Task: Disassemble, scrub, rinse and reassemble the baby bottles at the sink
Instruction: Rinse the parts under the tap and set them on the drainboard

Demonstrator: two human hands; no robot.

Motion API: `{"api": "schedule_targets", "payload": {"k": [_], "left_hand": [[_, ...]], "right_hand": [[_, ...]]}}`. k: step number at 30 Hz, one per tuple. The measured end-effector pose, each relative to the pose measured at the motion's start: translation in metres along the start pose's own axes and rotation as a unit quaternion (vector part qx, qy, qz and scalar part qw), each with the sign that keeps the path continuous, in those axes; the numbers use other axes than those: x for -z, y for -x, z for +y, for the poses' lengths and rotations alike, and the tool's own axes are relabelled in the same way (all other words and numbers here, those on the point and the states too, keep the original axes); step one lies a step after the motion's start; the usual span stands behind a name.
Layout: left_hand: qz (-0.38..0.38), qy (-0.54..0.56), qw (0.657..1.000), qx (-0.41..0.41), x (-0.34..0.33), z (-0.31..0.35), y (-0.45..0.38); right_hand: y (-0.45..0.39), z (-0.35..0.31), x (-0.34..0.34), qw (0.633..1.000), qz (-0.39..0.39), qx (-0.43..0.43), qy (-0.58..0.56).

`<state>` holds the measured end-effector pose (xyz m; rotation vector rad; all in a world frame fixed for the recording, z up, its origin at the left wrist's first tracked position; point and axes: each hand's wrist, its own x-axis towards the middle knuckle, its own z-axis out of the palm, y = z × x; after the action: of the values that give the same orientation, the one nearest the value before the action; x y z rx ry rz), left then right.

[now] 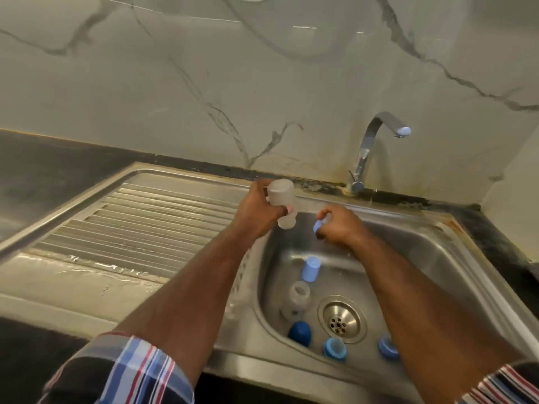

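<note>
The left hand [258,209] grips a clear bottle body [282,204] over the sink [455,258]; the right hand [339,225] pinches a blue part [318,225].

The sink [455,258] basin is crowded along its left and near sides: a pale blue cap [311,268], a clear bottle [296,298], a dark blue dome [299,333] and two blue rings [334,349] [388,347] lie around the drain [341,318]. The basin's right and far parts are bare steel. The ribbed drainboard [140,225] to the left lies open. The faucet [376,141] stands at the far rim, its spout turned right.
</note>
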<state>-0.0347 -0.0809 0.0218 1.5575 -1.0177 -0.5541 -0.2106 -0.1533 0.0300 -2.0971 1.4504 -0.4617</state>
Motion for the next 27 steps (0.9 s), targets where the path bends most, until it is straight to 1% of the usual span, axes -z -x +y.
{"api": "schedule_targets", "payload": {"k": [4,7,10,13,16,19,27], "left_hand": [[0.036,0.011,0.999,-0.014,0.059,0.008,-0.013],[0.058,0.013,0.998,-0.013,0.107,0.001,-0.023],[0.078,0.001,0.997,0.003,0.151,-0.015,-0.03],[0.095,-0.014,0.995,0.014,0.186,-0.032,-0.034],[0.097,-0.028,0.994,0.033,0.208,-0.047,-0.038],[0.105,-0.044,0.993,0.026,0.22,-0.062,-0.045],[0.095,-0.047,0.994,0.03,0.234,-0.085,-0.062]], "right_hand": [[-0.006,-0.054,-0.014,0.995,0.018,0.061,-0.072],[-0.009,-0.096,-0.036,0.99,0.022,0.122,-0.064],[-0.014,-0.133,-0.066,0.984,-0.002,0.158,-0.077],[-0.02,-0.163,-0.098,0.979,-0.033,0.177,-0.091],[-0.027,-0.184,-0.128,0.98,-0.043,0.186,-0.06],[-0.034,-0.195,-0.151,0.981,-0.053,0.185,-0.02],[-0.047,-0.209,-0.177,0.981,-0.042,0.187,-0.021]]}}
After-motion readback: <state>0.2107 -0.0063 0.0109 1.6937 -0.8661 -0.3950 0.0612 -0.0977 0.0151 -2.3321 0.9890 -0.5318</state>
